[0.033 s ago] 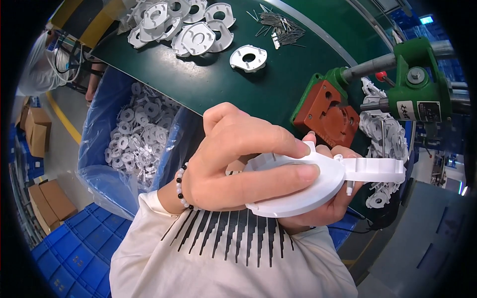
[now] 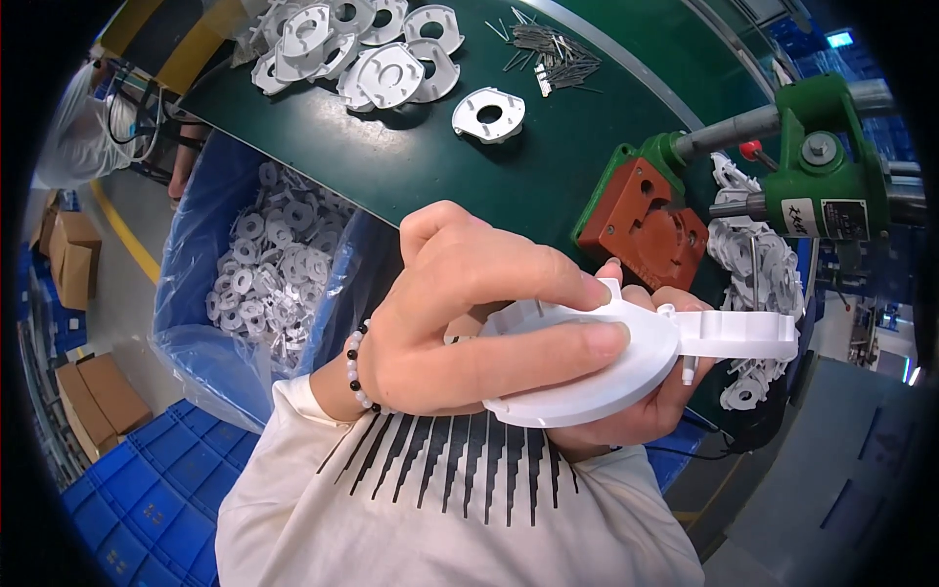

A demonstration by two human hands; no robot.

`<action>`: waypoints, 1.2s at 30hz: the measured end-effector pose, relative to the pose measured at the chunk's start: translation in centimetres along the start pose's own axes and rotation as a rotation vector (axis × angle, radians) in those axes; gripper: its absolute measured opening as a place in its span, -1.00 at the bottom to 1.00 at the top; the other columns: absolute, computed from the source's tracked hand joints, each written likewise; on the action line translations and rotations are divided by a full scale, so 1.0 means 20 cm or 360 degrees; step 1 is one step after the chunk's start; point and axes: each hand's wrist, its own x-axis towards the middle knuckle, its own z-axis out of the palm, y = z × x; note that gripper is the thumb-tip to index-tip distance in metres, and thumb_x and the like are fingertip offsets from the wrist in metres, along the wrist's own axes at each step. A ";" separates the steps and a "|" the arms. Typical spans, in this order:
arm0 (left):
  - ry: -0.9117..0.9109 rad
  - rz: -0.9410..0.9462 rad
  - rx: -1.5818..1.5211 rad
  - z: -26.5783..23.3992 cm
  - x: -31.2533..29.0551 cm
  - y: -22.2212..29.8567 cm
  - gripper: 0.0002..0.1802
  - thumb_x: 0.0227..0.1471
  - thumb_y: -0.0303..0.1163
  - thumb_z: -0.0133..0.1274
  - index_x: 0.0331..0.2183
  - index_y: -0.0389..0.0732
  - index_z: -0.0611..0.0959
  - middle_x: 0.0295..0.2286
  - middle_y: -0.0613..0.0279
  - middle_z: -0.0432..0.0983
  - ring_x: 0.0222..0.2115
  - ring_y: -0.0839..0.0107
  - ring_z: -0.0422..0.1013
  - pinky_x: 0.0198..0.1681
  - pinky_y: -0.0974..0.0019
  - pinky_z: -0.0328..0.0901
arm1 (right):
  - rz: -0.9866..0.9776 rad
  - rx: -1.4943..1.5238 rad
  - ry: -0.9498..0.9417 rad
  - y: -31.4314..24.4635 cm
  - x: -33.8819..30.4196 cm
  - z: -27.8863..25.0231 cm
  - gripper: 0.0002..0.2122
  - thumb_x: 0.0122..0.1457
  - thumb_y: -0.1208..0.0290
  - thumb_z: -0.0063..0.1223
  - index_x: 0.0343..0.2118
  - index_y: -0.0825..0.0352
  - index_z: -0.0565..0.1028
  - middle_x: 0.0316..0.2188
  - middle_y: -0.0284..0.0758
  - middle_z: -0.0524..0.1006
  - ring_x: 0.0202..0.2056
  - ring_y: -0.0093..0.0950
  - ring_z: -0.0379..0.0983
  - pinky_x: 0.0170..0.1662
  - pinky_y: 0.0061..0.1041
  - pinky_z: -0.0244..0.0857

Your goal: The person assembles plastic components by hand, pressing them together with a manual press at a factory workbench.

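Note:
Close in front of my chest I hold a white plastic disc-shaped part [image 2: 548,396], tilted. My left hand [image 2: 460,313], with a beaded bracelet at its wrist, is closed on it from the left, fingers pressed along its face. Mostly hidden behind the part, my right hand [image 2: 641,416] supports it from below and the right. A ribbed white plastic arm [image 2: 738,335] sticks out at the right of the disc; I cannot tell if it is joined to the disc. A short peg [image 2: 689,368] hangs below it.
Several white plastic parts [image 2: 391,76] and thin metal pins [image 2: 558,57] lie on the green table [image 2: 411,161]. A green press [image 2: 817,147] with a brown fixture [image 2: 646,225] stands right. White parts fill a lined blue bin [image 2: 181,303] at left. More white pieces [image 2: 748,259] pile beyond the press.

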 end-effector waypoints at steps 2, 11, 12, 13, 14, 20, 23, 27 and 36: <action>-0.0056 -0.0016 -0.0004 -0.01 0.00 0.00 -0.60 -0.46 -0.41 0.14 -0.36 -0.03 0.56 -0.39 0.33 0.41 -0.46 0.56 0.33 -0.41 0.52 0.01 | -0.0002 0.0003 0.0034 0.00 0.00 -0.01 -0.85 0.04 0.36 -0.13 -0.35 0.23 0.23 -0.26 -0.32 0.33 -0.20 -0.38 0.26 0.13 -0.11 -0.39; -0.0044 -0.0215 -0.0147 -0.03 -0.02 -0.07 -0.54 -0.46 -0.62 0.13 -0.32 -0.26 0.51 -0.42 0.14 0.43 -0.52 0.37 0.36 -0.43 0.42 0.16 | 0.0026 0.0068 0.0207 0.05 0.00 0.00 -0.77 0.12 0.28 -0.30 -0.18 0.21 0.22 -0.21 -0.29 0.30 -0.13 -0.32 0.22 0.07 -0.14 -0.14; -0.0116 -0.0330 -0.0088 -0.05 -0.03 -0.10 -0.44 -0.42 -0.65 0.10 -0.20 -0.31 0.41 -0.37 0.09 0.43 -0.45 0.37 0.40 -0.36 0.40 0.23 | -0.0022 -0.0057 0.0044 0.07 0.01 -0.07 -0.62 0.14 0.26 -0.37 0.02 0.23 0.10 -0.11 -0.26 0.27 -0.10 -0.30 0.20 0.05 -0.18 -0.06; -0.0046 -0.0633 -0.0322 -0.03 -0.06 -0.14 -0.37 -0.38 -0.65 0.09 -0.12 -0.32 0.30 -0.36 0.08 0.42 -0.40 0.39 0.40 -0.32 0.41 0.25 | -0.0093 -0.0200 0.0143 0.10 0.02 -0.13 -0.64 0.14 0.26 -0.36 0.00 0.23 0.12 -0.11 -0.26 0.27 -0.09 -0.32 0.19 0.04 -0.20 -0.05; 0.0034 -0.0948 -0.0553 -0.01 -0.09 -0.17 -0.28 -0.34 -0.64 0.08 -0.05 -0.33 0.20 -0.34 0.07 0.41 -0.35 0.41 0.39 -0.28 0.43 0.26 | -0.0152 -0.0342 0.0251 0.12 0.03 -0.16 -0.65 0.13 0.26 -0.35 -0.02 0.24 0.15 -0.11 -0.26 0.27 -0.08 -0.34 0.18 0.04 -0.22 -0.03; -0.0341 -0.1313 -0.0323 0.00 -0.25 -0.46 -0.22 -0.32 -0.58 0.08 0.00 -0.29 0.11 -0.34 0.11 0.40 -0.42 0.50 0.38 -0.44 0.52 0.28 | -0.0149 -0.0852 0.0354 0.27 0.04 -0.27 -0.69 0.15 0.30 -0.35 -0.12 0.38 0.21 -0.15 -0.22 0.27 -0.09 -0.41 0.18 0.00 -0.37 0.02; -0.0368 -0.1078 0.0115 -0.03 -0.23 -0.49 -0.32 -0.37 -0.44 0.15 -0.11 -0.30 0.29 -0.36 0.08 0.38 -0.52 0.39 0.35 -0.51 0.44 0.26 | -0.0016 -0.0742 0.0397 0.31 0.06 -0.29 -0.71 0.15 0.33 -0.33 -0.14 0.41 0.22 -0.17 -0.22 0.28 -0.12 -0.43 0.21 -0.01 -0.42 0.03; -0.0210 -0.1035 0.0574 -0.17 -0.03 -0.44 -0.62 -0.35 -0.38 0.17 -0.37 -0.29 0.49 -0.40 0.08 0.39 -0.55 0.31 0.34 -0.44 0.37 0.25 | 0.0030 -0.0622 0.0451 0.30 0.11 -0.31 -0.71 0.15 0.35 -0.34 -0.13 0.42 0.21 -0.16 -0.20 0.28 -0.13 -0.41 0.23 -0.02 -0.40 0.07; -0.0327 -0.0516 0.1454 -0.42 -0.06 -0.81 -0.37 -0.37 -0.17 0.18 -0.19 -0.19 0.39 -0.24 0.11 0.31 -0.16 0.18 0.18 -0.10 0.14 0.00 | 0.0044 -0.0660 0.0484 0.38 0.12 -0.42 -0.74 0.15 0.37 -0.36 -0.14 0.39 0.21 -0.17 -0.20 0.29 -0.15 -0.40 0.26 -0.13 -0.34 0.23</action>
